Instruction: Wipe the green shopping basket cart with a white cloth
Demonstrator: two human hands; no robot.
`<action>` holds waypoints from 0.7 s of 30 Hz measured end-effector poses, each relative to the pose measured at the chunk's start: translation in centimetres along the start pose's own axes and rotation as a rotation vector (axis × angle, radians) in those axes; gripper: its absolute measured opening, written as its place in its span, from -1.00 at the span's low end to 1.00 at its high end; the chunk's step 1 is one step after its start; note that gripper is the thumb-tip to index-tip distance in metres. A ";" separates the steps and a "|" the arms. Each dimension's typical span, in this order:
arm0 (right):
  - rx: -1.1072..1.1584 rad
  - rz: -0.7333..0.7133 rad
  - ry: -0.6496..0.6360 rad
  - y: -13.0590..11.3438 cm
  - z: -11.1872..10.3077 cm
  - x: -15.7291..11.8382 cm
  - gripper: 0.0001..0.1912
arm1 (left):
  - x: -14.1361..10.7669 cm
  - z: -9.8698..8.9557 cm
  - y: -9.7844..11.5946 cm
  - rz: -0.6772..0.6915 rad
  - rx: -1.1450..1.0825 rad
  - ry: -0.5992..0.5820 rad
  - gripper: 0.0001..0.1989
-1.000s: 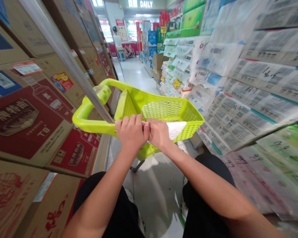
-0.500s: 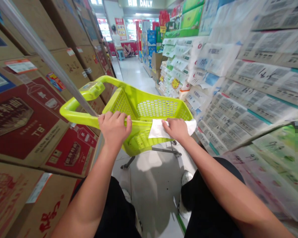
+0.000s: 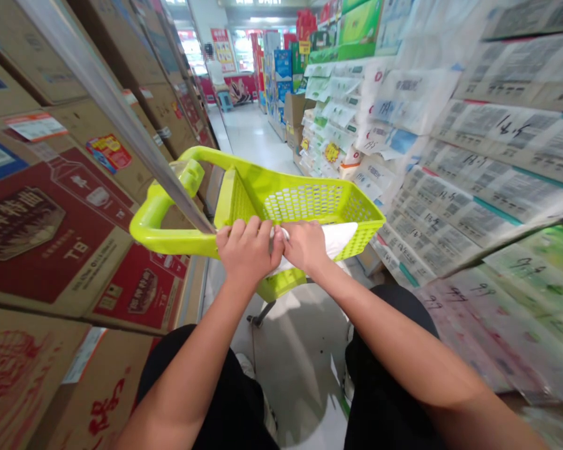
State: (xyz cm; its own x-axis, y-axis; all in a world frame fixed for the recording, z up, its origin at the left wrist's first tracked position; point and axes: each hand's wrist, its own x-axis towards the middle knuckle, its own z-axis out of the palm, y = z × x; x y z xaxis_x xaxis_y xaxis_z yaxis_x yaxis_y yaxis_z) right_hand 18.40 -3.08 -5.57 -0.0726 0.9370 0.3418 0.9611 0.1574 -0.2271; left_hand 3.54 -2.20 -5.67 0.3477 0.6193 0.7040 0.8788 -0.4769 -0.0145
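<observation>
A lime-green plastic shopping cart (image 3: 187, 240) stands side-on in front of me, its handle loop at the left and its perforated basket at the right. My left hand (image 3: 249, 248) is closed over the near rim, with fingers wrapped over the top. Right beside it, almost touching, my right hand (image 3: 304, 247) is closed on a white cloth (image 3: 340, 239) draped over the same rim. Part of the cloth is hidden beneath my hands. A metal pole (image 3: 117, 115) slants down from the upper left and meets the rim by my left hand.
Stacked cardboard cartons (image 3: 32, 231) wall the left side. Wrapped packs of paper goods (image 3: 450, 206) pile up on the right. Ahead, the tiled aisle floor (image 3: 258, 137) runs past an open carton (image 3: 294, 115) towards a person (image 3: 214, 72) near a blue stool (image 3: 224, 100).
My right hand has slid left along the rim to meet my left hand, bunching the cloth. The cart and my left hand have shifted right in view.
</observation>
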 end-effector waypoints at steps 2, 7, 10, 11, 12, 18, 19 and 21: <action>-0.018 0.042 -0.037 0.8 -0.5 0.2 -0.39 | 0.0 0.0 -0.5 0.031 0.022 -0.004 -0.70; -0.097 0.195 -0.117 6.2 -1.0 0.5 -0.46 | 0.4 0.4 -2.6 0.015 0.075 0.041 -0.70; -0.146 0.258 -0.141 9.4 -1.0 0.3 -0.45 | 0.6 0.9 -3.7 -0.019 0.059 0.076 -0.72; -0.151 0.268 -0.143 10.0 -1.0 0.2 -0.45 | 0.7 1.1 -3.9 -0.029 0.050 0.091 -0.72; -0.154 0.274 -0.140 10.4 -0.9 0.1 -0.45 | 0.7 1.3 -4.0 -0.040 0.041 0.112 -0.72; -0.099 0.218 -0.050 6.3 -0.3 0.0 -0.47 | 0.6 1.4 -2.1 -0.085 0.012 0.182 -0.65; -0.070 0.190 -0.034 5.1 -0.2 0.1 -0.46 | 0.6 1.3 -1.7 -0.074 0.010 0.171 -0.62; -0.015 0.135 -0.017 2.7 -0.2 0.5 -0.47 | 0.4 1.2 -1.0 -0.044 -0.001 0.149 -0.56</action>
State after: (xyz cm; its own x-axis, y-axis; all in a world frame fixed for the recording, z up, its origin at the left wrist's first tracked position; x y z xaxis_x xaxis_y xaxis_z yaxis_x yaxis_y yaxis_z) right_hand 21.06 -2.25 -5.81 0.0530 0.9546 0.2932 0.9662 0.0251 -0.2565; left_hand 3.20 -0.72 -6.19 0.2561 0.5406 0.8013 0.8920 -0.4517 0.0196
